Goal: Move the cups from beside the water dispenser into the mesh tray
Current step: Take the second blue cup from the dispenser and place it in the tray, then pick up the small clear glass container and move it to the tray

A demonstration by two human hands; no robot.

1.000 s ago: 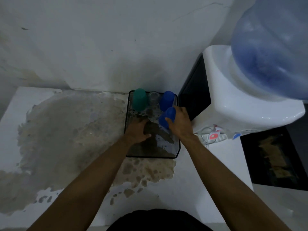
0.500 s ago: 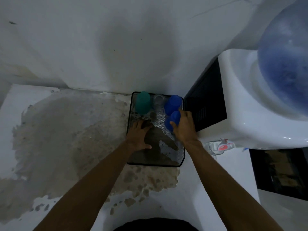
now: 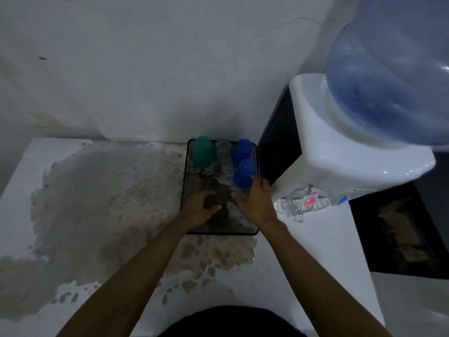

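Observation:
The black mesh tray (image 3: 184, 190) lies on the counter against the wall. In its far end stand a green cup (image 3: 202, 152), a small clear glass (image 3: 223, 148) and a blue cup (image 3: 241, 149), all upside down. A second blue cup (image 3: 245, 173) stands upside down just in front of the first, by the tray's right edge. My right hand (image 3: 255, 203) is over the tray just behind that cup, fingers apart, one fingertip at its lower edge. My left hand (image 3: 200, 207) rests on the tray's mesh and holds nothing.
The white water dispenser (image 3: 340, 154) with its blue bottle (image 3: 388, 81) stands right of the tray. A clear glass mug (image 3: 295, 206) sits under its taps. The counter (image 3: 97, 203) left of the tray is stained brown. The wall rises directly behind the tray.
My right hand has let go of the second blue cup, which now stands in the tray, and has drawn back toward me. My left hand stays on the mesh.

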